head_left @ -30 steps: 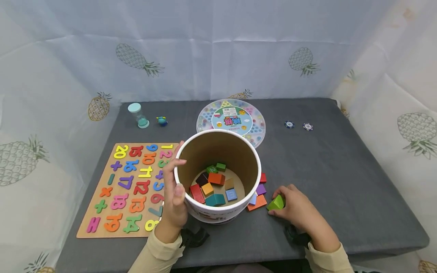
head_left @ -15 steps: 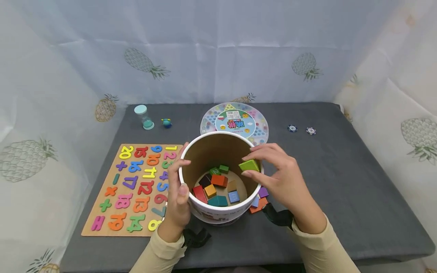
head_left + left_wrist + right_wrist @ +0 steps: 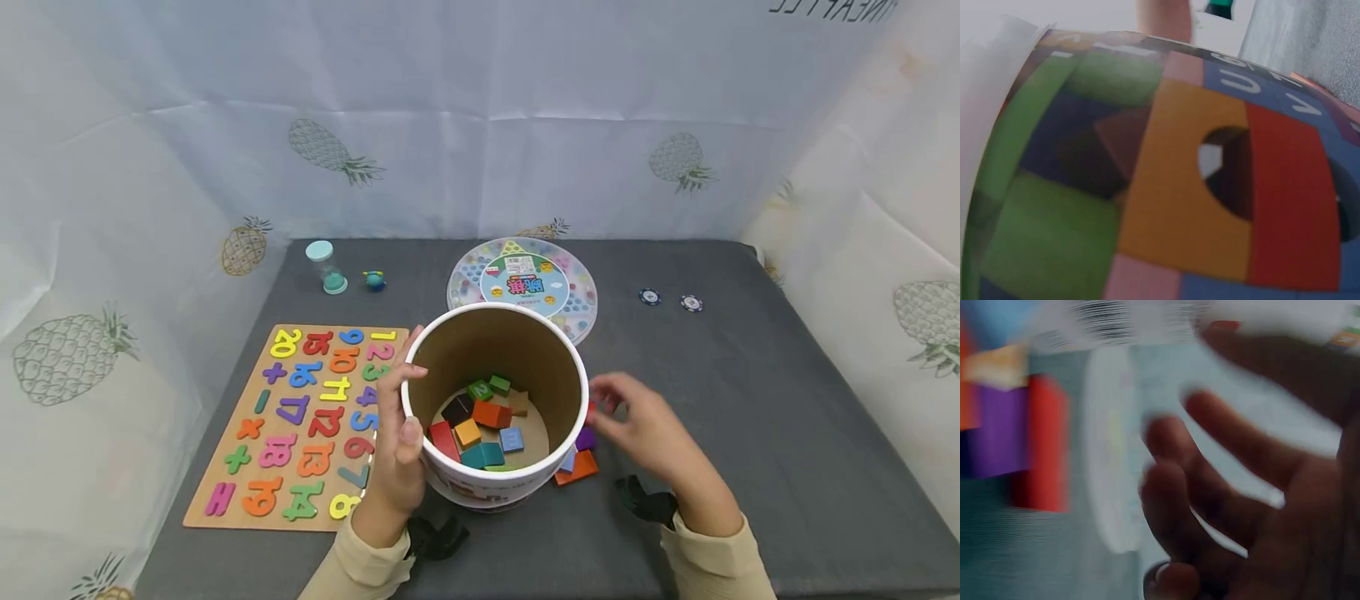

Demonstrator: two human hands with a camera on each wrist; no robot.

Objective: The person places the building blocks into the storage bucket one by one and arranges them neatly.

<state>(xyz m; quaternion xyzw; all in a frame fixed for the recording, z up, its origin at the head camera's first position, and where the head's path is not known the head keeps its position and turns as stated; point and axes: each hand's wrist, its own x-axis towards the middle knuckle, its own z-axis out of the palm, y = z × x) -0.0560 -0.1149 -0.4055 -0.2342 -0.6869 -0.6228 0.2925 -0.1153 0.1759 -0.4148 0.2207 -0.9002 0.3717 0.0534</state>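
Observation:
My left hand (image 3: 397, 446) grips the left side of a white-rimmed bucket (image 3: 491, 493), one finger hooked over the rim. Printed pictures of blocks cover the bucket's wall (image 3: 1191, 187) in the left wrist view. Inside lie several wooden blocks, among them an orange-red block (image 3: 492, 414), a teal block (image 3: 482, 454) and a lime green block (image 3: 501, 467) mostly hidden by the front rim. Just right of the bucket, my right hand (image 3: 637, 421) holds nothing, its fingers loosely bent. Near it lie a red block (image 3: 1049, 447), a purple block (image 3: 586, 439) and an orange block (image 3: 577, 469).
A number puzzle board (image 3: 300, 433) lies left of the bucket. Behind it are a sand timer (image 3: 327, 268) and a small blue toy (image 3: 374, 281). A round game board (image 3: 525, 283) sits behind the bucket. Two poker chips (image 3: 692, 303) lie at the back right of the grey table (image 3: 750, 433).
My right hand picked up the lime green block, carried it over the bucket and let it drop inside. It then moved back out beside the loose blocks. My left hand kept its grip.

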